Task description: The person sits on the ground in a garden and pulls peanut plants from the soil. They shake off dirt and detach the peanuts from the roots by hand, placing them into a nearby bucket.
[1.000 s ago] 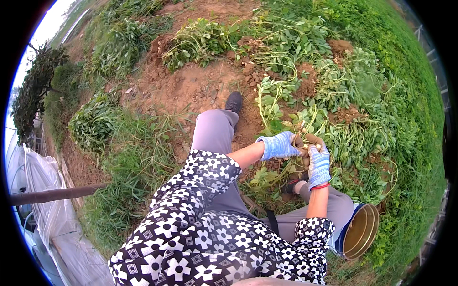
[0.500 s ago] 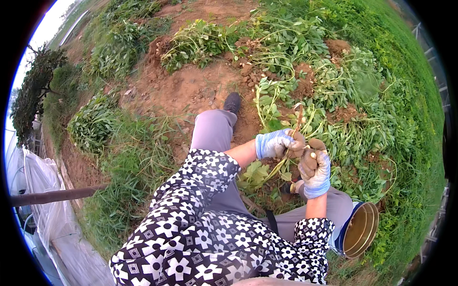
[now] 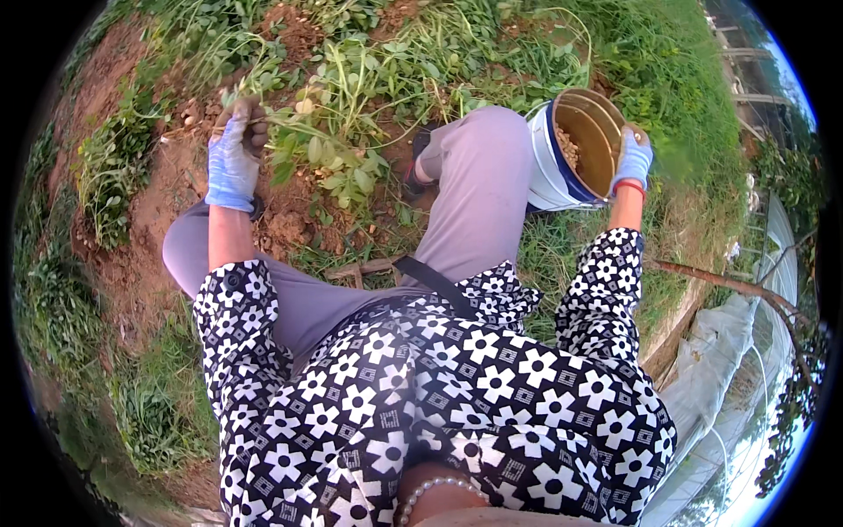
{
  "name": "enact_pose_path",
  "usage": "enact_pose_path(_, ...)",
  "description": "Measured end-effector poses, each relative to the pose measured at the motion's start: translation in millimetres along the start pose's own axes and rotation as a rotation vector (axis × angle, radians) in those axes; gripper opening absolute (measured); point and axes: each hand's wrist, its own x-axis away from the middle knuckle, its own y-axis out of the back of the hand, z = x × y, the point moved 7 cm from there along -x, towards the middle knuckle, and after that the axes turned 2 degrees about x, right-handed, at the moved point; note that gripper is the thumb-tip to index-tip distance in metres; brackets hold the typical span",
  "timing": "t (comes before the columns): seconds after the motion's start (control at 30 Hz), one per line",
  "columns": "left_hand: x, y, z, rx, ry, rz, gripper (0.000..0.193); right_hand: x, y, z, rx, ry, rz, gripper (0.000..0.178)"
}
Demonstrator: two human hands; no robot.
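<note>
My left hand (image 3: 235,154), in a white-and-blue work glove with brown-soiled fingers, is closed around the stems of an uprooted peanut plant (image 3: 338,167). The leafy part spreads to the right, above bare soil between my knees. A pale peanut pod (image 3: 305,106) shows among the stems beside that hand. My gloved right hand (image 3: 634,160) is at the right rim of a tilted white-and-blue bucket (image 3: 542,167). Its fingertips are mostly hidden, so its grip is unclear. Inside the bucket, a layer of peanuts (image 3: 566,147) lies along the left wall.
Pulled peanut plants (image 3: 421,66) lie heaped beyond my knees, with more plants (image 3: 110,184) at the left. Reddish loose soil (image 3: 176,189) surrounds them. At the right are a thin wooden pole (image 3: 702,274) and translucent plastic sheeting (image 3: 720,351).
My hands were together at the plant. The right hand has moved away to the bucket's rim, while the left keeps hold of stems. The whole view has swung to the right.
</note>
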Motion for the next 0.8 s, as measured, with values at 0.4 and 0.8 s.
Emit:
enact_pose_path(0.4,62,110,-131,0.396,-0.679,-0.272,0.012,76,-235,92,0.254,0.459,0.446,0.039)
enact_pose_path(0.8,521,352,-357,0.223,-1.493,-0.999,0.010,150,-359,216,0.149,0.792,0.851,0.033)
